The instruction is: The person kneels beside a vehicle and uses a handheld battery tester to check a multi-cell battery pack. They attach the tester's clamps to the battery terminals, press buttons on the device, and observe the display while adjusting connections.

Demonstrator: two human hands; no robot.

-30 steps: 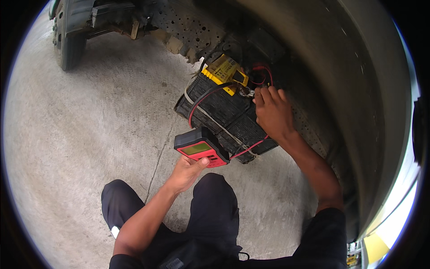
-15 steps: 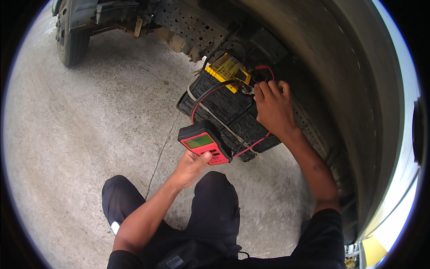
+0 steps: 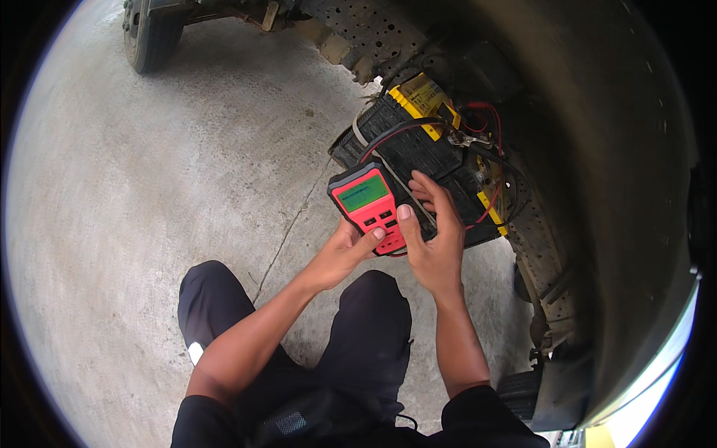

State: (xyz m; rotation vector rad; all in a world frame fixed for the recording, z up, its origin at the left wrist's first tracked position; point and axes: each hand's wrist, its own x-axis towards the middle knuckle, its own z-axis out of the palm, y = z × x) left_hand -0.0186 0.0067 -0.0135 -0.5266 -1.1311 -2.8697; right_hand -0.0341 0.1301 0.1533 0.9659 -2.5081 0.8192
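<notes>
A red and black handheld battery tester (image 3: 364, 194) with a lit green screen and dark buttons lies face up in my left hand (image 3: 345, 254), the thumb on its lower front. My right hand (image 3: 439, 243) is beside the tester's right edge with fingers apart; its thumb comes close to the casing, and whether it touches I cannot tell. Beyond both hands sit black truck batteries (image 3: 418, 153) with yellow edges, a pale strap across them. A metal clamp (image 3: 467, 140) grips near a terminal, and a black and red cable (image 3: 396, 128) loops from there toward the tester.
A perforated steel frame rail (image 3: 366, 30) runs behind the batteries, and a wheel (image 3: 153, 37) stands at far left. The vehicle's large curved body panel (image 3: 620, 187) rises on the right. Cracked concrete floor (image 3: 187, 164) spreads to the left, and my knees are below the tester.
My right hand has left the clamp area by the terminal and come down beside the tester. The tester is now tilted more squarely into view, and the whole view has shifted slightly.
</notes>
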